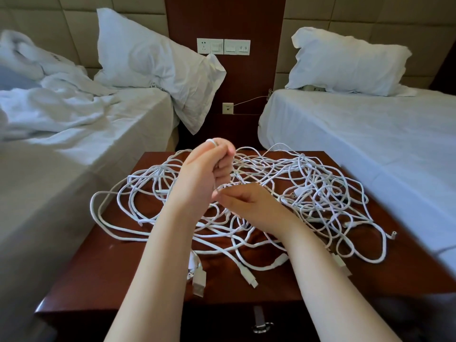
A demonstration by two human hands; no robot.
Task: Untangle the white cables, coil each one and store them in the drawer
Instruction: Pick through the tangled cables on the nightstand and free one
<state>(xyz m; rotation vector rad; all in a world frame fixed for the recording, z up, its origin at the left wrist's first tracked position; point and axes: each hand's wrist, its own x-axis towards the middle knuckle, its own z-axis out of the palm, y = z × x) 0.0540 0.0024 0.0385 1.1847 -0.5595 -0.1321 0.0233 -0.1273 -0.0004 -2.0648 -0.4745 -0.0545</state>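
The cables (308, 183) lie in one loose white tangle across the top of the nightstand (111, 262), which stands between two beds. None of them is coiled. A few loops hang past the left edge, and several ends trail toward the front: a flat USB plug (199, 282), a smaller plug (249, 276), and a round barrel plug (392, 235) at the far right.

The person's left hand (204, 174) is raised above the middle of the heap. Its fingers are curled round a strand, and a turn of cable sits over one fingertip at the top. The right hand (249, 203) is just below and beside it, with thumb and fingers pinching a strand that runs up to the left hand. The two hands are touching or nearly so; which cannot be told.

The drawer (222, 324) is in the front of the nightstand, under the top. It is closed, so its inside is hidden, and no cable can be seen in it. A metal handle (262, 325) hangs on its face.

A rumpled left bed (98, 149) and a smooth right bed (370, 134) each carry a white pillow.
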